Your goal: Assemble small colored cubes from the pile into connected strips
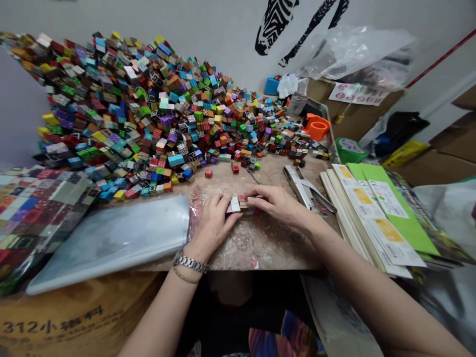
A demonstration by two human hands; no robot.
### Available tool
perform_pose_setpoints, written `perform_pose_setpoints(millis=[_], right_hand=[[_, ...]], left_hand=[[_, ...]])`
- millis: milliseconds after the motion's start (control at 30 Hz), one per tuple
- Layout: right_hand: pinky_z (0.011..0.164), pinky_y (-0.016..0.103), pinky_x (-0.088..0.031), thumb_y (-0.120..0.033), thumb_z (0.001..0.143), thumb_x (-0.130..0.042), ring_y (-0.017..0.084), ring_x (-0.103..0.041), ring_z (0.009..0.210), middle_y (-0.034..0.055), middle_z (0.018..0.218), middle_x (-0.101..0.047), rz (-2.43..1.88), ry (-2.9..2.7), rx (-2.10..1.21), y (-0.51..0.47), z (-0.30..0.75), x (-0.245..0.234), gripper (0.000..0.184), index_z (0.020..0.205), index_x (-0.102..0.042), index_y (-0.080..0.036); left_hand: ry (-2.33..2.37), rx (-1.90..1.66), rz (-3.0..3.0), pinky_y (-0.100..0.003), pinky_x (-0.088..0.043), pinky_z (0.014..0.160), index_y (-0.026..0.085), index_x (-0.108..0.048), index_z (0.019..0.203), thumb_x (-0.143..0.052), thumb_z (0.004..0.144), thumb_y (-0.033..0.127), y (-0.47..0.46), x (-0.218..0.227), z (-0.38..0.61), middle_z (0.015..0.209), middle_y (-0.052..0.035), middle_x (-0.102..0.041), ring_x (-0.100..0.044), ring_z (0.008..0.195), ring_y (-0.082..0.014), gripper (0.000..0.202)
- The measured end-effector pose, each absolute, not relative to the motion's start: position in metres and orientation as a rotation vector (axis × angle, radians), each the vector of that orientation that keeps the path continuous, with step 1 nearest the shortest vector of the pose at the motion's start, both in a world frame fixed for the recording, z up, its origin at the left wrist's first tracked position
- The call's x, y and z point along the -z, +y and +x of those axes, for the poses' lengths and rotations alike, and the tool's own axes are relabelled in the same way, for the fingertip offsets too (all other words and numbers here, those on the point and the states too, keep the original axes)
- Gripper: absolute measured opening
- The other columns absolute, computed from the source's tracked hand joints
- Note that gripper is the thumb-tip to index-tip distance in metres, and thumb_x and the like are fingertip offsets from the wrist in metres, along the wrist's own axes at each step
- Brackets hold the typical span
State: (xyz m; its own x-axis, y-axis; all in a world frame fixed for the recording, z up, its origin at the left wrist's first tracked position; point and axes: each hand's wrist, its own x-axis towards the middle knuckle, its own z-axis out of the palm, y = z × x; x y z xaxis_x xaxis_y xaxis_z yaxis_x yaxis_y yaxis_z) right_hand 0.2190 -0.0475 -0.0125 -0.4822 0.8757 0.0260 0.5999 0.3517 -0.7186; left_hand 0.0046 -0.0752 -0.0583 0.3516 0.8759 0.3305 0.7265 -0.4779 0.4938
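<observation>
My left hand [212, 222], with a metal watch at its wrist, closes on a small group of coloured cubes [235, 204] low over the table. White, brown and red faces show between the fingers. My right hand [272, 202] pinches the other end of the same group, its thumb and fingertips against the reddish and pale cubes. How many cubes lie under the fingers is hidden. Two loose red cubes [235, 168] rest on the table just beyond my hands. Behind them rises a big heap of printed cubes [159, 114] in many colours.
Clear plastic bags [122, 238] lie at left beside a wrapped block of cubes [40, 213]. A stapler [298, 186] sits right of my hands, near stacked cards [368, 213]. An orange tape dispenser [317, 127] stands behind. The table's front edge [238, 269] runs close below my hands.
</observation>
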Motion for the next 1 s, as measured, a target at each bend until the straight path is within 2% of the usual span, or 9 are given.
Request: perform_pose_setpoints(millis=[133,367,467,567,700,800,900,1000], right_hand=[[0.077,0.026,-0.044,-0.040,0.093,-0.051,0.016,-0.062,0.087,0.0036,0.098,-0.071,-1.261,-2.202,-0.918,-0.048,0.220,0.014,0.030,0.105,-0.067,-0.019],[0.081,0.027,-0.045,-0.042,0.095,-0.048,0.016,-0.062,0.090,0.0037,0.101,-0.070,-1.224,-2.209,-0.937,-0.051,0.220,0.013,0.032,0.108,-0.067,-0.018],[0.082,0.028,-0.046,-0.044,0.094,-0.051,0.017,-0.062,0.091,0.0042,0.103,-0.069,-1.188,-2.231,-0.911,-0.051,0.222,0.015,0.034,0.111,-0.065,-0.018],[0.085,0.029,-0.046,-0.039,0.093,-0.054,0.018,-0.063,0.093,0.0052,0.106,-0.069,-1.178,-2.247,-0.863,-0.052,0.224,0.017,0.031,0.113,-0.065,-0.018],[0.090,0.032,-0.046,-0.032,0.094,-0.051,0.019,-0.063,0.098,0.0065,0.109,-0.069,-1.193,-2.247,-0.819,-0.055,0.224,0.018,0.027,0.112,-0.066,-0.017],[0.095,0.034,-0.045,-0.031,0.095,-0.050,0.019,-0.062,0.106,0.0075,0.113,-0.068,-1.158,-2.224,-0.800,-0.056,0.222,0.020,0.027,0.111,-0.066,-0.018],[0.103,0.036,-0.042,-0.031,0.094,-0.051,0.020,-0.058,0.117,0.0106,0.126,-0.062,-1.132,-2.172,-0.750,-0.057,0.220,0.024,0.027,0.110,-0.068,-0.017],[0.101,0.035,-0.043,-0.029,0.093,-0.053,0.019,-0.060,0.113,0.0103,0.121,-0.064,-1.122,-2.093,-0.745,-0.057,0.217,0.026,0.023,0.103,-0.070,-0.017]], left_hand=[[1.498,-0.785,2.462,-0.045,-0.044,0.097,0.021,-0.047,0.133,-0.059,0.089,0.039,-0.077,0.053,0.007,0.122,-0.0118,-0.056,-0.051,0.117,-0.0292,0.048],[1.502,-0.668,2.610,-0.047,-0.040,0.100,0.020,-0.050,0.129,-0.061,0.087,0.042,-0.076,0.035,0.013,0.125,-0.0125,-0.057,-0.049,0.118,-0.0312,0.048],[1.474,-0.610,2.674,-0.047,-0.039,0.098,0.021,-0.054,0.123,-0.062,0.087,0.043,-0.071,0.027,0.017,0.121,-0.0111,-0.059,-0.051,0.114,-0.0299,0.043],[1.440,-0.537,2.722,-0.045,-0.040,0.096,0.021,-0.058,0.116,-0.059,0.089,0.046,-0.065,0.023,0.020,0.114,-0.0092,-0.062,-0.053,0.110,-0.0282,0.037],[1.420,-0.497,2.742,-0.045,-0.040,0.096,0.021,-0.059,0.116,-0.059,0.088,0.048,-0.062,0.027,0.024,0.110,-0.0081,-0.064,-0.054,0.110,-0.0280,0.039],[1.445,-0.515,2.721,-0.044,-0.038,0.100,0.022,-0.059,0.117,-0.059,0.089,0.043,-0.062,0.032,0.026,0.111,-0.0074,-0.065,-0.054,0.112,-0.0269,0.035],[1.480,-0.524,2.688,-0.043,-0.038,0.101,0.023,-0.060,0.118,-0.058,0.090,0.037,-0.063,0.034,0.028,0.113,-0.0063,-0.066,-0.054,0.113,-0.0257,0.032],[1.507,-0.506,2.676,-0.043,-0.039,0.100,0.024,-0.060,0.118,-0.060,0.088,0.035,-0.064,0.033,0.030,0.113,-0.0054,-0.067,-0.055,0.112,-0.0257,0.031]])
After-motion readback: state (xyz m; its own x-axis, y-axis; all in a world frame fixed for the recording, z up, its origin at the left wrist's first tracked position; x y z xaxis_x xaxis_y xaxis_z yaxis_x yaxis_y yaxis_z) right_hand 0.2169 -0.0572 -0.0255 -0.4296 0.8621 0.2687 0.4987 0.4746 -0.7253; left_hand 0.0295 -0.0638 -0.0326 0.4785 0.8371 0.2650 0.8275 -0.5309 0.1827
